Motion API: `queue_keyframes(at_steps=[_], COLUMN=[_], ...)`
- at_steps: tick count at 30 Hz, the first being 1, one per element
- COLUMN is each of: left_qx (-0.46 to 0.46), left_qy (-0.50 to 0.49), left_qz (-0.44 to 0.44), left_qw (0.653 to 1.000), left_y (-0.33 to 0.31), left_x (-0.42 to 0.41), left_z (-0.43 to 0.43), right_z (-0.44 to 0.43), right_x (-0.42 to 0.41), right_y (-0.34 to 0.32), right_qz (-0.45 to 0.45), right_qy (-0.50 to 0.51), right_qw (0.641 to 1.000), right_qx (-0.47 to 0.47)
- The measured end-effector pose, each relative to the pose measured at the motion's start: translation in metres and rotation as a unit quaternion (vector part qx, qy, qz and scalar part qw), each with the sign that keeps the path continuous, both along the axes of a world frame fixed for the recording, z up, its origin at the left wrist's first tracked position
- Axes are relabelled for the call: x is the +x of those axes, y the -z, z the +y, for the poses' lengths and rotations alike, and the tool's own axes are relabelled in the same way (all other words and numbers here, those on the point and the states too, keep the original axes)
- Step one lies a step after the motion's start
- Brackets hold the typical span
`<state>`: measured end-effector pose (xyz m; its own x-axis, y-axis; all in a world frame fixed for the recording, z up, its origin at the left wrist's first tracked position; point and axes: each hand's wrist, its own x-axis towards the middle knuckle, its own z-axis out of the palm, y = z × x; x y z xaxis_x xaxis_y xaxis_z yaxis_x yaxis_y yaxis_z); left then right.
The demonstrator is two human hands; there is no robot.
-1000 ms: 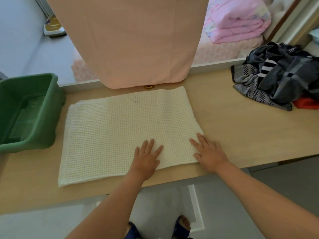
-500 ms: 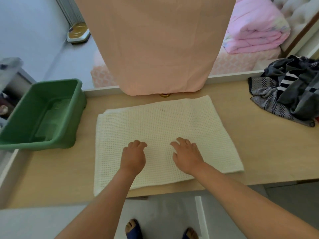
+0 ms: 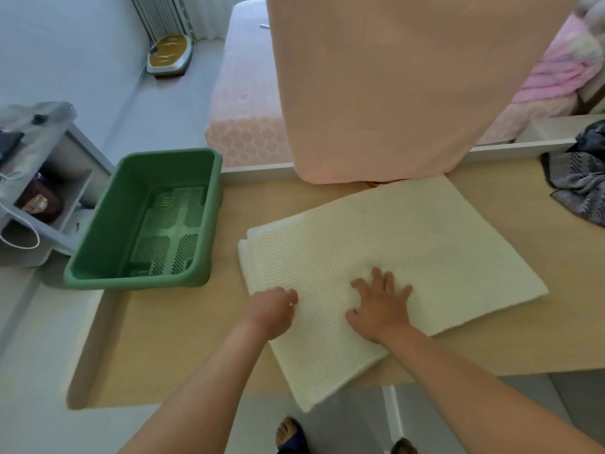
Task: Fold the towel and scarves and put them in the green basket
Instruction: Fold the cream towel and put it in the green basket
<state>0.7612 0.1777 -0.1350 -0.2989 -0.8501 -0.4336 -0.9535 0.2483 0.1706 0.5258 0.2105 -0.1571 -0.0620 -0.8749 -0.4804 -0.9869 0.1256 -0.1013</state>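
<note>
A cream waffle-weave towel, folded in layers, lies askew on the wooden table; its near corner hangs over the front edge. My left hand sits at the towel's left edge with fingers curled down into the cloth. My right hand presses flat on the towel with fingers spread. The green basket stands empty at the table's left end, a short gap from the towel. Dark patterned scarves lie heaped at the right edge of view.
A peach cloth hangs down over the table's back edge, just behind the towel. A grey shelf unit stands left of the basket. Beyond the table are a bed and a pink blanket.
Both hands have slid left across the towel, the left one reaching its left edge with fingers curled. The towel now lies turned, its near corner past the table's front edge.
</note>
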Motion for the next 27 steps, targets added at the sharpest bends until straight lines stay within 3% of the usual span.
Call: queue_keyframes(at_steps=[3,5,7,9,11,13,18,23,27], left_qx=[-0.056,-0.116,-0.153,-0.117,-0.040,-0.017,-0.187,-0.153,-0.197], left_qy=[-0.056,-0.060,-0.016,0.011,0.035,0.064,0.114,-0.009,-0.004], left_qz=[0.064,0.080,0.035,-0.023,-0.054,-0.064,-0.060,0.073,0.142], left_qw=[0.995,0.988,0.987,0.993,0.997,0.996,0.974,0.985,0.970], left_y=[0.007,0.008,0.007,0.006,0.007,0.012,0.020,-0.007,-0.038], left_x=[0.011,0.024,0.039,0.055,0.066,0.072,0.074,0.038,-0.013], left_z=[-0.023,-0.037,-0.050,-0.061,-0.068,-0.071,-0.075,-0.091,-0.117], right_z=[0.000,0.004,0.012,0.019,0.025,0.026,0.016,-0.019,-0.044], right_x=[0.029,0.059,0.092,0.119,0.137,0.146,0.146,0.094,0.025], right_y=[-0.014,-0.021,-0.024,-0.020,-0.013,-0.007,-0.011,-0.037,-0.069], right_qz=[0.013,-0.060,-0.126,-0.133,-0.099,-0.053,-0.069,-0.196,-0.228], right_qy=[-0.032,-0.068,-0.083,-0.093,-0.091,-0.090,-0.058,0.080,0.157], right_qw=[0.996,0.991,0.987,0.987,0.991,0.994,0.995,0.973,0.958], right_qx=[-0.081,-0.100,-0.054,-0.008,0.020,0.036,0.048,0.095,0.073])
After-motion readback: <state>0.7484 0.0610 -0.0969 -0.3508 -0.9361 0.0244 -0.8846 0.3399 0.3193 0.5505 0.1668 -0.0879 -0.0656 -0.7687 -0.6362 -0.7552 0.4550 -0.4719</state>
